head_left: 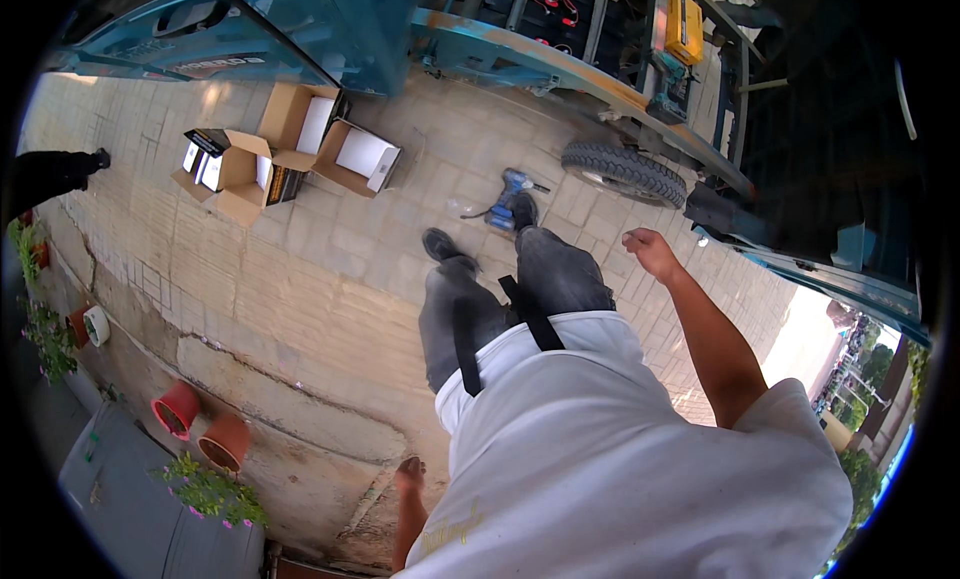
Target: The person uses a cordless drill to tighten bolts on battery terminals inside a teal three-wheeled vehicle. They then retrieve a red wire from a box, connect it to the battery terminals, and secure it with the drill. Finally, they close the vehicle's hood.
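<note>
My right hand (652, 254) hangs out to my right with its fingers curled in. Whatever it may hold is too small to make out. The three-wheeler's tyre (628, 173) is the thing nearest to it. Down by my left side hangs my left hand (410, 474), open, its fingers loosely bent and nothing visible in them. A blue cordless power tool (511, 196) lies on the paving beside my dark shoe, touching neither hand.
The teal vehicle's metal frame (570, 64) spans the far right, carrying black units with red leads (555, 4) and a yellow case (684, 27). Opened cardboard boxes (357, 157) lie far left. Flowerpots (177, 409) line the left edge. Another person's dark leg (60, 172) shows there.
</note>
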### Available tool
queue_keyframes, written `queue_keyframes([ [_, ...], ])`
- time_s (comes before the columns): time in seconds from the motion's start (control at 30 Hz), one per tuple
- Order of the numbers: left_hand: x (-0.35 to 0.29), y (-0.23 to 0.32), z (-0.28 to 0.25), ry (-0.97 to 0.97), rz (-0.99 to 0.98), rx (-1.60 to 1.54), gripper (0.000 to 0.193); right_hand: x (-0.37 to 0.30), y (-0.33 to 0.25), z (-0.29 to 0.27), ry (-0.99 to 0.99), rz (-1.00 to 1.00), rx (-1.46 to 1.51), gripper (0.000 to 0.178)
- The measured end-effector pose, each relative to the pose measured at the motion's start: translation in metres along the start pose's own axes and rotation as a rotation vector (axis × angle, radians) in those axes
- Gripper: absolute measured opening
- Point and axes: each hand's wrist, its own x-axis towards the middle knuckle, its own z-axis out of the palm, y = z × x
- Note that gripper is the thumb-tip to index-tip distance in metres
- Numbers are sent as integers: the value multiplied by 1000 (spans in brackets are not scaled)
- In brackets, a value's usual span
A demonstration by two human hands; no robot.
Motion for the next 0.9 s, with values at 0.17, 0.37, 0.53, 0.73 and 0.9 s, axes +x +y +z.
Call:
queue_keyframes([
  [0.17, 6, 18, 62, 186, -208, -426, 31, 32, 19, -12, -97, -53, -89, 33],
  [0.37, -13, 79, 141, 125, -235, -557, 33, 41, 59, -46, -202, 44, -68, 29],
  [0.53, -6, 97, 162, 91, -133, -561, 33, 14, 100, -75, -103, 86, 31, 26],
  [0.73, 6, 43, 135, 202, 31, -857, 30, -50, 132, -34, -85, 124, 4, 25],
  [0.9, -32, -70, 153, 328, -163, -943, 33, -88, 126, 38, -316, 25, -219, 25],
])
